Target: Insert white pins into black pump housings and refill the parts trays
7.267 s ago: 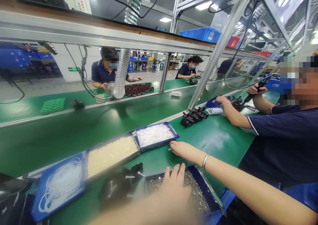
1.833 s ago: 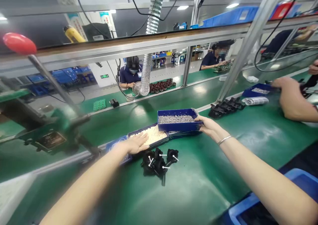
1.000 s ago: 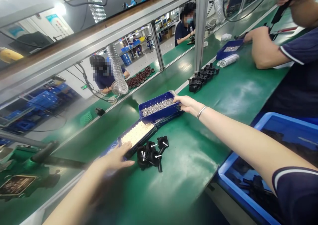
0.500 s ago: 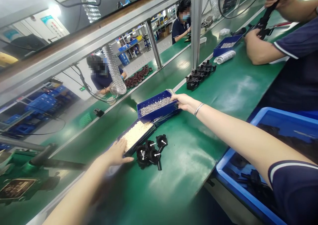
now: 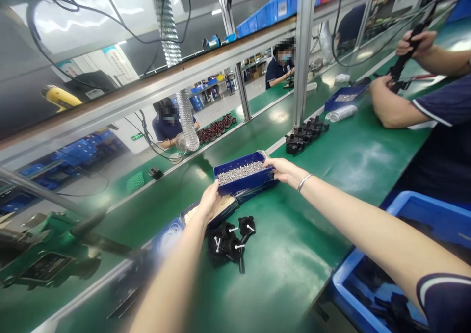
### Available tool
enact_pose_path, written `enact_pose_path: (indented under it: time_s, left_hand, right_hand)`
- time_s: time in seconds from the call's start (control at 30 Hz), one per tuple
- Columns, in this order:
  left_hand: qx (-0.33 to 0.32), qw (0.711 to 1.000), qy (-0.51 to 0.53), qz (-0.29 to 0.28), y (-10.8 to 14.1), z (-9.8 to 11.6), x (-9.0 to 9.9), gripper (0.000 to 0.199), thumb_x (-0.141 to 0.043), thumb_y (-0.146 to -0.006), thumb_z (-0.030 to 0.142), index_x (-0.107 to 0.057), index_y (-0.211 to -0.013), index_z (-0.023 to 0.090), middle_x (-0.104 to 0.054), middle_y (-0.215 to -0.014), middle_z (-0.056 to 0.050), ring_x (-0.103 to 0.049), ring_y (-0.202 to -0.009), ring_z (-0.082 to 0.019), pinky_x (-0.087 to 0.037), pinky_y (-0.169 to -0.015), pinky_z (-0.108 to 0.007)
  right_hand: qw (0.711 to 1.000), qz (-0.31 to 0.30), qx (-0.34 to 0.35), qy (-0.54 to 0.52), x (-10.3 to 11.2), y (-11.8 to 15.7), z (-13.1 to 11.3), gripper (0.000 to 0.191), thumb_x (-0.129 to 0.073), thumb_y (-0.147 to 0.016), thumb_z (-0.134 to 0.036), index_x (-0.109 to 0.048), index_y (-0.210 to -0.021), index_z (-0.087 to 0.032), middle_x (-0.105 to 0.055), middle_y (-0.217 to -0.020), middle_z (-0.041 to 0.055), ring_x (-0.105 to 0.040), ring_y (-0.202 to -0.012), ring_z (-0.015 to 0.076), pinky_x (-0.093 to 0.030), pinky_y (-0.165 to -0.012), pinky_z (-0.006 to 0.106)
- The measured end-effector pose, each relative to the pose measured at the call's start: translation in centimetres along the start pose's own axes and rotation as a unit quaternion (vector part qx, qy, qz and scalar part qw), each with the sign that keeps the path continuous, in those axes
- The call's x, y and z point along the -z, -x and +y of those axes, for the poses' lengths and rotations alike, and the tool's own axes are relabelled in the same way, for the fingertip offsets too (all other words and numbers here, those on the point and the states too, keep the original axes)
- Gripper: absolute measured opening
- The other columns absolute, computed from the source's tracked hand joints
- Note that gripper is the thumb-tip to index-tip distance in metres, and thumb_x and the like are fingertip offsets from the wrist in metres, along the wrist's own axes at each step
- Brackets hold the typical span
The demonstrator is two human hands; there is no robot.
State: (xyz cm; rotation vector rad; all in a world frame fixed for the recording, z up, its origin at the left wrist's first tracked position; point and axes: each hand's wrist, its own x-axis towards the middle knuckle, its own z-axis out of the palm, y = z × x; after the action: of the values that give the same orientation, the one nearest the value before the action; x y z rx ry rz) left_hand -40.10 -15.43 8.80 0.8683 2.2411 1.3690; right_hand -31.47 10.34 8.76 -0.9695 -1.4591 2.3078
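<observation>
A blue tray [image 5: 245, 181] filled with small metal screws is held between my two hands, tilted over other trays. My right hand [image 5: 282, 170] grips its right end. On the left end, my left hand [image 5: 210, 198] has its fingers at the corner. Beneath it lies a tray of cream-coloured small parts [image 5: 225, 206], partly covered by my left hand and forearm. Several round black parts with white pins [image 5: 233, 247] sit on the green bench, just in front of the trays.
A row of black parts [image 5: 305, 136] stands farther back, near a metal post. A blue crate [image 5: 348, 269] holding black parts is at the lower right. A co-worker's hands [image 5: 415, 46] hold a dark tool at the upper right. Green machinery [image 5: 44, 264] is at the left.
My left hand has moved from the cream-coloured parts' tray up to the left end of the screw tray. My right hand still holds the right end. The view has tilted upward.
</observation>
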Motion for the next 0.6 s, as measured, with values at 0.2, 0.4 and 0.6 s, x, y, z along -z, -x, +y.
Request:
enact_pose_path:
  time_s: [0.2,0.4,0.6]
  left_hand:
    - [0.056,0.961,0.255,0.094,-0.8,1.0,-0.3,0.044,-0.045,-0.096,0.047,-0.061,-0.118,0.012,-0.067,-0.122,-0.019,-0.066,-0.109,-0.028,-0.057,-0.088,-0.046]
    - [0.099,0.927,0.309,0.189,2.0,0.2,4.2,0.028,-0.054,-0.093,0.039,-0.066,-0.109,0.02,-0.067,-0.122,-0.011,-0.062,-0.115,-0.026,-0.053,-0.095,-0.049]
    - [0.153,0.91,0.333,0.195,4.4,-1.7,3.6,0.028,-0.051,-0.095,0.034,-0.063,-0.109,0.014,-0.068,-0.118,-0.017,-0.066,-0.107,-0.029,-0.055,-0.089,-0.054]
  right_hand:
    - [0.999,0.0,0.041,0.008,-1.7,1.2,-0.3,0.021,-0.059,-0.095,-0.03,-0.061,-0.105,-0.012,-0.063,-0.093,0.0034,-0.061,-0.072,0.0116,-0.054,-0.062,0.025]
    - [0.997,-0.043,0.056,0.019,-5.7,1.5,1.5,0.022,-0.058,-0.095,-0.033,-0.061,-0.1,-0.012,-0.062,-0.087,0.0015,-0.059,-0.067,0.0103,-0.052,-0.059,0.024]
    - [0.995,-0.05,0.065,0.06,-7.1,1.5,4.5,0.021,-0.059,-0.094,-0.033,-0.059,-0.088,-0.012,-0.058,-0.077,-0.0015,-0.053,-0.06,0.0086,-0.046,-0.055,0.022]
